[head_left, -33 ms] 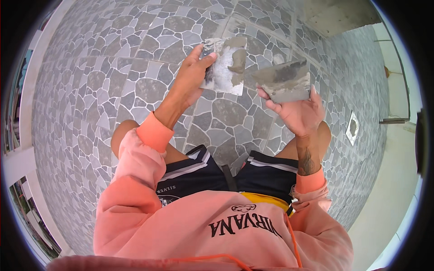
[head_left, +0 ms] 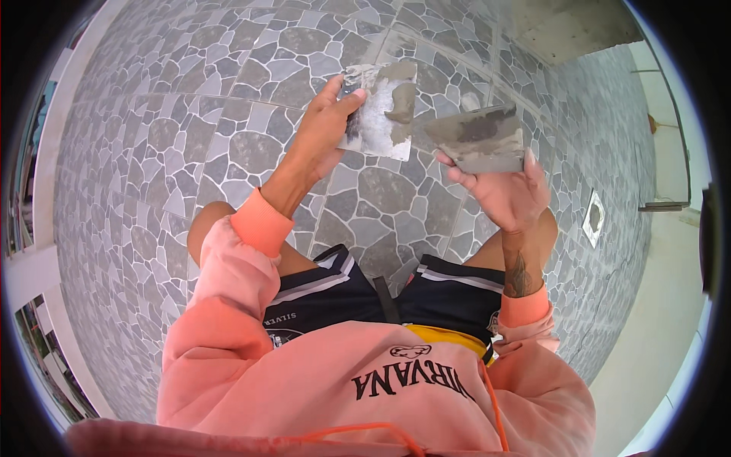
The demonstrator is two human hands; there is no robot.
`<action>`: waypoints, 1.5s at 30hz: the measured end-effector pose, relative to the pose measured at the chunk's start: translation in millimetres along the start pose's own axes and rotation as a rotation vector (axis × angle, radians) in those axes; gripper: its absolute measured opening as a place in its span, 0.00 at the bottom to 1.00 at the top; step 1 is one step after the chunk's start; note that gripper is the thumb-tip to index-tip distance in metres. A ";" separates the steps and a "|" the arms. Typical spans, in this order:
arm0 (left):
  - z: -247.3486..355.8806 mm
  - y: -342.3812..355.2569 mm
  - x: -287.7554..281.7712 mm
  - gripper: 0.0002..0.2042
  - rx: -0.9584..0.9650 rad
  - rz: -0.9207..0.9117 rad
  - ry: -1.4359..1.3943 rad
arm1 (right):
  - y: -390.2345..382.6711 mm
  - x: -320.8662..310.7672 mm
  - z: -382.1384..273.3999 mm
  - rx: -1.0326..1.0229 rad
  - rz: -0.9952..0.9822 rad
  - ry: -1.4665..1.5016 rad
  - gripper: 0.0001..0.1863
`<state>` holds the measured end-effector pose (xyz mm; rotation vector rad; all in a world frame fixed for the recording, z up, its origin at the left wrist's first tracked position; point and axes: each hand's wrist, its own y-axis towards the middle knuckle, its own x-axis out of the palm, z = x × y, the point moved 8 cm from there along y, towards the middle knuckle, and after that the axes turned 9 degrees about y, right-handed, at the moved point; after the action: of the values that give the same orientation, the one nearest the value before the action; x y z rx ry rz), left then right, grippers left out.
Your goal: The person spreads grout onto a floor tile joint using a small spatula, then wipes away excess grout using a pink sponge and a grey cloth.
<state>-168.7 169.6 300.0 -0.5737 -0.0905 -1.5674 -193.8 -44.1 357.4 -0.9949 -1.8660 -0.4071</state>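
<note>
My left hand (head_left: 331, 122) grips the left edge of a square metal plate (head_left: 381, 126), its face streaked and lumped with grey paste. To its right, my right hand (head_left: 499, 183) holds a metal scraper blade (head_left: 476, 137) from below, fingers around its edges; wet grey paste is smeared across the blade. The two tools are a small distance apart above the grey stone-patterned tiled floor (head_left: 259, 148).
A small square metal drain plate (head_left: 592, 218) lies on the tiles at the right. A grey, dusty rough surface (head_left: 571, 27) is at the top right. A pale wall (head_left: 624, 358) runs along the right, a white railing (head_left: 27, 274) along the left. My bent legs frame the near floor.
My right hand and its blade have shifted very slightly to the right. My left hand and the plate look almost unmoved.
</note>
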 end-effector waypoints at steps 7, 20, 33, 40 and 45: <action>-8.0 -11.2 3.0 0.17 -0.068 0.030 -0.201 | 7.3 38.7 -0.4 -0.434 -0.074 -0.969 0.37; 12.6 -24.4 -14.5 0.19 -0.004 0.092 -0.177 | 20.8 -8.4 22.5 -0.407 -0.089 -1.544 0.28; 22.6 -15.3 -29.8 0.27 0.174 0.057 0.057 | 20.1 26.9 15.3 -0.006 -0.120 -0.189 0.40; 32.9 -20.3 -31.1 0.31 0.255 0.045 0.232 | 23.6 99.2 -5.9 -0.387 -0.340 -1.967 0.36; 31.4 -16.4 -26.3 0.30 0.276 0.015 0.317 | 36.4 106.9 -4.0 -0.415 -0.443 -2.156 0.35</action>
<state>-175.7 207.6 321.1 -0.1069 -0.0607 -1.5793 -186.6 25.2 446.5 -1.3689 -4.0720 0.3519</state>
